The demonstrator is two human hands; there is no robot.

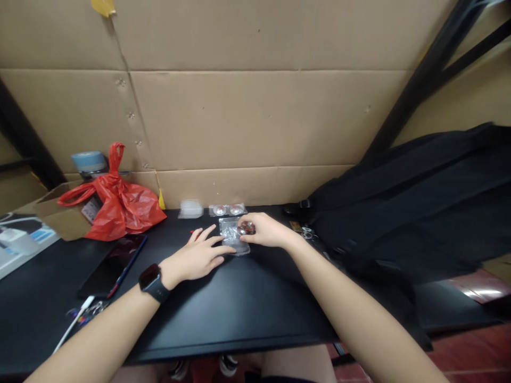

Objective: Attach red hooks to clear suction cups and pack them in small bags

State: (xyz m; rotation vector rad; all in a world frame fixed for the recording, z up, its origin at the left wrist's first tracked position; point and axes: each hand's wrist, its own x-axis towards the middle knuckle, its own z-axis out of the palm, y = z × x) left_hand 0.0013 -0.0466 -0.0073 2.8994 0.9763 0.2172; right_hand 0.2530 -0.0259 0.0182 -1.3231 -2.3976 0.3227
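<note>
My left hand [199,256] lies flat on the black table [247,303] with fingers stretched out, its fingertips touching a small clear plastic bag [233,236]. My right hand [265,230] is closed in a pinch on a small round dark-and-red item [246,228] at the top of that bag. A black smartwatch [153,282] sits on my left wrist. Behind the bag, near the cardboard wall, lie a packet with two round pieces [227,209] and a small stack of clear bags [190,208].
A red plastic bag [120,205] and an open cardboard box [59,210] stand at the left, with a blue-lidded container [88,161] behind. A dark phone [114,266] and keys [85,311] lie left of my arm. Black cloth [407,213] covers the right side.
</note>
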